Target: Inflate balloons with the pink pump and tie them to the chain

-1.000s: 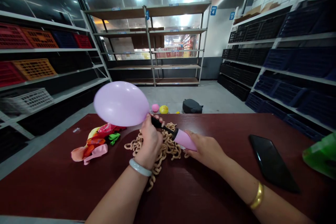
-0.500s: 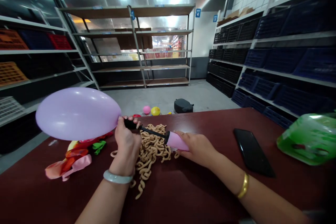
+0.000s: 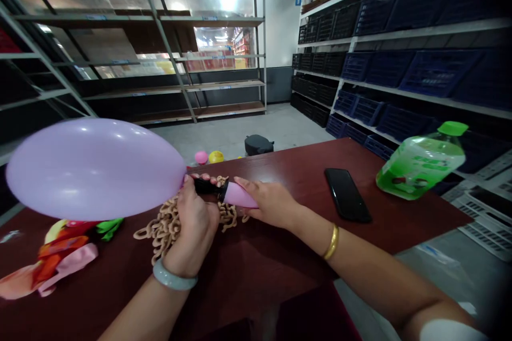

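A large inflated purple balloon (image 3: 94,168) extends to the left from the nozzle end of a hand balloon pump (image 3: 240,195) with a pink barrel and black handle. My left hand (image 3: 198,208) is closed around the black end, fingers at the balloon's neck. My right hand (image 3: 276,203) grips the pink barrel, which is pushed up close to the left hand, so the black rod hardly shows. Beneath the hands lies a heap of tan, curly rope-like pieces (image 3: 166,226). Several uninflated balloons (image 3: 66,256) in red, orange, pink, yellow and green lie at the left.
A black phone (image 3: 347,194) lies on the dark red table (image 3: 296,256), with a green-capped bottle of green liquid (image 3: 422,162) beyond it. On the floor are a dark bag (image 3: 258,144) and small pink and yellow balloons (image 3: 216,156). Shelves with crates (image 3: 432,72) line the right.
The pump has been pushed together: its pink barrel has slid left toward my left hand, covering the rod. The purple balloon looks larger. The view has turned right, bringing the whole bottle into sight.
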The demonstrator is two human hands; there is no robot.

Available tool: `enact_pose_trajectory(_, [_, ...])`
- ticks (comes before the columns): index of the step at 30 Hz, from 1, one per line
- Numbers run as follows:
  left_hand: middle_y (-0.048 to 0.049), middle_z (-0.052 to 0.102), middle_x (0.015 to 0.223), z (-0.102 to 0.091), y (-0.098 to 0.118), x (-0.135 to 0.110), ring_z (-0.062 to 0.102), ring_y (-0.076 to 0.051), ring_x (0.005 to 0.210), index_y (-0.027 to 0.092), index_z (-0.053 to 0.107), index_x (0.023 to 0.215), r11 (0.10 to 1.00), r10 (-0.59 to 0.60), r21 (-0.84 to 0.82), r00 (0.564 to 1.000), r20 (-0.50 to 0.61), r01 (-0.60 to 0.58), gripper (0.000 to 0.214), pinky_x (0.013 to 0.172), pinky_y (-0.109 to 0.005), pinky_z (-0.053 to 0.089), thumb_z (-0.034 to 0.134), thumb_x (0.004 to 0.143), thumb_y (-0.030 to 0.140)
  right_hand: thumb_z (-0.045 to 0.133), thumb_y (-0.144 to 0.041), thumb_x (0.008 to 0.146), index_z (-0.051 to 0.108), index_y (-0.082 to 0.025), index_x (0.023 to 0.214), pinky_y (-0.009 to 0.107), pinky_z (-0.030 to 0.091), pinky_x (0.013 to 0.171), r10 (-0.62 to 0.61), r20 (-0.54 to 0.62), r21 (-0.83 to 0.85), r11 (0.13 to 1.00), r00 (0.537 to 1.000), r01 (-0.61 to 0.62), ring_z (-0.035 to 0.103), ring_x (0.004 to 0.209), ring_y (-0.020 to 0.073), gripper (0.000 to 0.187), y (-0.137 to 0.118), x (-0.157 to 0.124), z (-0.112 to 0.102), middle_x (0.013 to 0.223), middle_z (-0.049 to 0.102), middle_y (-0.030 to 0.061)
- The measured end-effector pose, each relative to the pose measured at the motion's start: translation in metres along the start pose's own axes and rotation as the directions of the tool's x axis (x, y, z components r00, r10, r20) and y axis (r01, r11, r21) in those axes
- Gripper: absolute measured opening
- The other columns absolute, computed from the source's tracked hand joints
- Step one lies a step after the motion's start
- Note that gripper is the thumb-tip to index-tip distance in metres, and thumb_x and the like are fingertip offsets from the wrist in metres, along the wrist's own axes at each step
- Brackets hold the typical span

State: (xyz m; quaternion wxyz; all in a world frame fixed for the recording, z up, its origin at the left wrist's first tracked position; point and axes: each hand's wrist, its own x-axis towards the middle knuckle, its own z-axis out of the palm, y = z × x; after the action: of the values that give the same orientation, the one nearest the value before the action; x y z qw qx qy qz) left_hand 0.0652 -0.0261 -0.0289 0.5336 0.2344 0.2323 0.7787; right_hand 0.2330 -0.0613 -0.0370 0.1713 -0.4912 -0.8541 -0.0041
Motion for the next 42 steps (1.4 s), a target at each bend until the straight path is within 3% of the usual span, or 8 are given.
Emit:
enact_pose_trajectory(5, [-0.0003,0.060,0.068,0.000,0.000,-0.003,0.059,-0.012,0.062,0.016,0.056,0.080,0.999,-0.046,0.008,0.999,-0.003,0.047,0.014,0.067,-0.027,0.049,0.060,0.085,0.028,0.059,-0.036,0.087,0.012,-0.041,0.151,0.026,0.042,0.066,-0.083,-0.014,-0.062,0.995,0.996,0.082,0.062,0.087,0.0198,0.079,-0.008,-0.001,-0.007,0.110,0.060,0.0053])
enact_pose_trajectory(13, [-0.0021,0.064,0.072,0.002,0.007,0.003,0.063,-0.014,0.066,0.016,0.057,0.082,0.997,-0.083,0.005,0.993,-0.083,0.083,0.006,0.075,-0.032,0.052,0.058,0.083,0.021,0.059,-0.035,0.085,0.023,-0.037,0.149,0.027,0.041,0.064,-0.038,0.041,-0.079,0.996,0.998,0.042,0.061,0.080,0.0206,0.073,-0.014,-0.002,-0.010,0.104,0.059,0.0069])
enact_pose_trajectory(18, [-0.0026,0.066,0.068,-0.008,0.028,0.028,0.067,-0.015,0.069,0.016,0.053,0.075,1.000,0.010,0.007,0.991,-0.136,-0.009,0.012,0.080,-0.034,0.053,0.050,0.087,0.017,0.057,-0.036,0.085,0.025,-0.037,0.147,0.029,0.041,0.063,-0.030,0.034,-0.082,0.996,0.999,0.033,0.062,0.079,0.0219,0.070,-0.008,-0.003,-0.007,0.102,0.060,0.0057])
enact_pose_trajectory(23, [-0.0092,0.071,0.077,-0.020,0.042,0.044,0.070,-0.018,0.081,0.015,0.054,0.075,0.999,-0.023,0.027,0.983,-0.183,0.028,0.017,0.084,-0.034,0.053,0.044,0.088,0.014,0.060,-0.031,0.079,0.023,-0.035,0.148,0.031,0.042,0.066,0.111,0.036,-0.128,0.986,0.993,-0.106,0.064,0.081,0.0238,0.079,0.018,0.001,-0.005,0.103,0.061,0.0058])
enact_pose_trajectory(29, [-0.0102,0.072,0.084,-0.020,0.041,0.040,0.070,-0.018,0.081,0.015,0.057,0.074,0.986,-0.152,0.054,0.982,-0.113,0.159,0.015,0.075,-0.031,0.054,0.048,0.086,0.018,0.059,-0.026,0.078,0.028,-0.029,0.147,0.035,0.043,0.073,0.336,0.024,-0.193,0.926,0.941,-0.326,0.064,0.092,0.0282,0.076,0.059,0.001,-0.006,0.106,0.063,0.0103])
enact_pose_trajectory(35, [-0.0105,0.072,0.088,-0.019,0.038,0.036,0.069,-0.019,0.080,0.014,0.063,0.080,0.946,-0.325,0.011,0.946,-0.014,0.325,0.017,0.077,-0.034,0.054,0.048,0.085,0.017,0.060,-0.028,0.081,0.039,-0.025,0.143,0.039,0.045,0.076,0.420,0.079,-0.248,0.887,0.904,-0.390,0.062,0.098,0.0311,0.065,0.079,-0.004,0.000,0.107,0.064,0.0141])
enact_pose_trajectory(39, [-0.0135,0.070,0.107,-0.015,0.035,0.029,0.066,-0.022,0.100,0.013,0.068,0.095,0.908,-0.415,-0.028,0.905,0.089,0.419,0.022,0.086,-0.037,0.052,0.049,0.086,0.018,0.064,-0.039,0.084,0.054,-0.024,0.132,0.040,0.046,0.083,0.311,-0.125,-0.142,0.934,0.942,-0.327,0.056,0.109,0.0304,0.052,0.070,0.001,-0.006,0.118,0.061,0.0137])
enact_pose_trajectory(42, [-0.0130,0.065,0.122,-0.009,0.032,0.018,0.060,-0.023,0.115,0.015,0.067,0.108,0.861,-0.493,-0.046,0.853,0.170,0.507,0.028,0.093,-0.039,0.049,0.050,0.087,0.019,0.053,-0.036,0.094,0.067,-0.025,0.108,0.033,0.045,0.091,0.102,-0.297,0.087,0.993,0.950,-0.079,0.058,0.105,0.0204,0.023,0.044,0.011,-0.016,0.110,0.065,0.0065])
